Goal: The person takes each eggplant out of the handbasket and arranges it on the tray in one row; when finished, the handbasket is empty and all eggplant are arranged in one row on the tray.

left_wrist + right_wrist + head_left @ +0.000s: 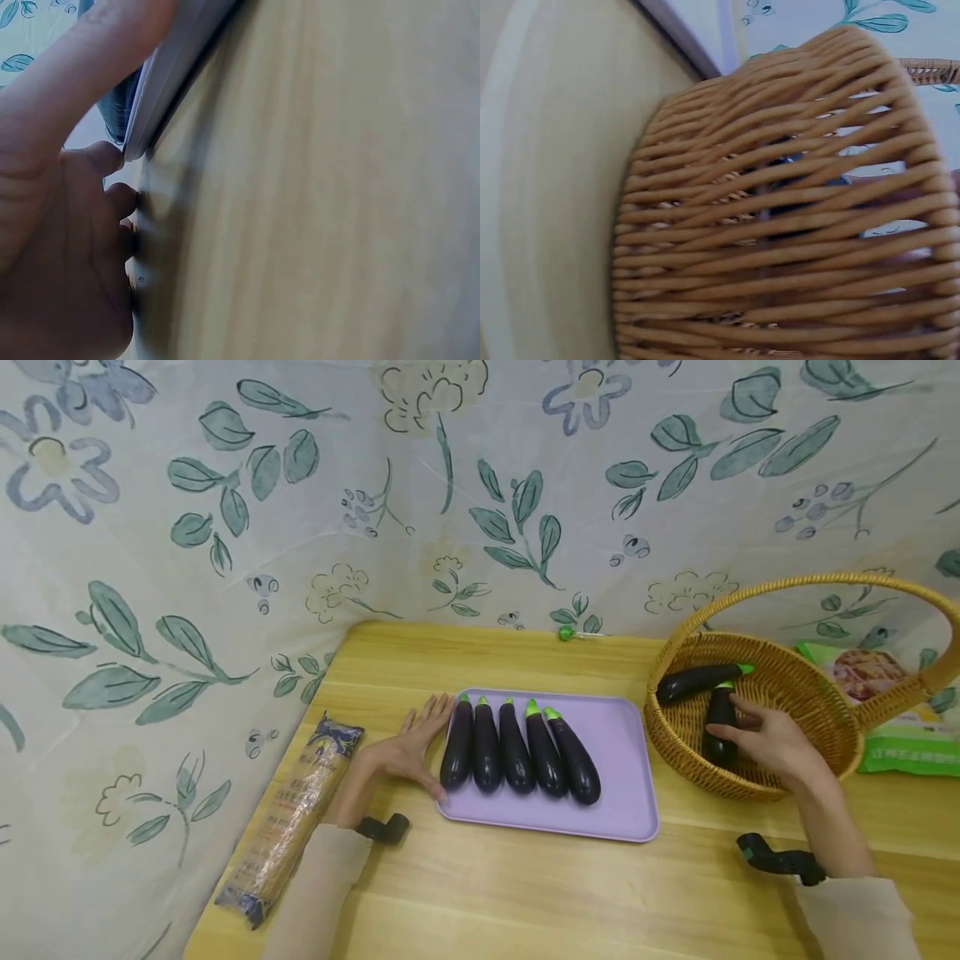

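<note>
My right hand (776, 743) reaches into the wicker basket (836, 727) and grips an eggplant (721, 717) between thumb and fingers. A second eggplant (693, 683) with a bright green stem lies behind it in the basket. In the right wrist view the basket's woven wall (780, 225) hides most of that hand. At the left end of the lilac tray (626, 777), my left hand (405, 752) is spread, with its thumb and fingers touching the rim. Several dark eggplants (516, 752) lie side by side on the tray, green stems toward the back.
A long packet of noodles (292, 818) lies along the table's left edge. Right of the basket, partly behind its tall handle (810, 579), is a green and white food bag (900, 727). A small green item (567, 632) sits at the back edge by the floral cloth (450, 510).
</note>
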Demonstrator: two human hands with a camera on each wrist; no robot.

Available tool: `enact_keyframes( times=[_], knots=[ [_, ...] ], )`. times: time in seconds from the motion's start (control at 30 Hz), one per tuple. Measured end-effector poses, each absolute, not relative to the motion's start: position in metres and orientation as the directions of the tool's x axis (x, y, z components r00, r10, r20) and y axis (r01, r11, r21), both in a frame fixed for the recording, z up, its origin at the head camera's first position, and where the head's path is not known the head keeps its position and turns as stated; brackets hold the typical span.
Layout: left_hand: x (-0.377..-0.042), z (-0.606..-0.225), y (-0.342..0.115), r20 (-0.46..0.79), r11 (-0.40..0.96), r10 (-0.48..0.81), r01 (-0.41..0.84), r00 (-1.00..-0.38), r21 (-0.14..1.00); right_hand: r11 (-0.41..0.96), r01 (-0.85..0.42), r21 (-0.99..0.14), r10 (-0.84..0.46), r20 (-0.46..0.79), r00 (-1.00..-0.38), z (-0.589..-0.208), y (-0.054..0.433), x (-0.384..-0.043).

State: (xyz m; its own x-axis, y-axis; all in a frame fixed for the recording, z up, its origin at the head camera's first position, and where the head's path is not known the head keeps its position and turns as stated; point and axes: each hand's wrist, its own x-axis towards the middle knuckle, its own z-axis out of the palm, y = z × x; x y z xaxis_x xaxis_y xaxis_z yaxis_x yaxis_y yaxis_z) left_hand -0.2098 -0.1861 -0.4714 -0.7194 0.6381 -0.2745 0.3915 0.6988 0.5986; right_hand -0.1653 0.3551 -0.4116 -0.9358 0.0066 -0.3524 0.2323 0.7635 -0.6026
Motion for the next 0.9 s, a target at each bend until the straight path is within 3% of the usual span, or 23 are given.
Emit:
enact_keyframes(
  times=[0.27,0.63,0.9],
  knots=[
    [-0.21,-0.469,-0.186,-0.265,0.692,0.643,0.398,-0.718,0.602,0.705,0.223,-0.674,-0.053,-0.363,-0.93,-0.386,0.352,-0.15],
    [-0.209,-0.471,-0.186,-0.28,0.705,0.635,0.393,-0.72,0.591,0.615,0.113,-0.78,-0.218,-0.306,-0.927,-0.364,0.338,-0.12],
    [-0.21,-0.471,-0.187,-0.284,0.707,0.633,0.389,-0.72,0.591,0.63,0.064,-0.774,-0.248,-0.279,-0.928,-0.357,0.309,-0.108]
  ],
)
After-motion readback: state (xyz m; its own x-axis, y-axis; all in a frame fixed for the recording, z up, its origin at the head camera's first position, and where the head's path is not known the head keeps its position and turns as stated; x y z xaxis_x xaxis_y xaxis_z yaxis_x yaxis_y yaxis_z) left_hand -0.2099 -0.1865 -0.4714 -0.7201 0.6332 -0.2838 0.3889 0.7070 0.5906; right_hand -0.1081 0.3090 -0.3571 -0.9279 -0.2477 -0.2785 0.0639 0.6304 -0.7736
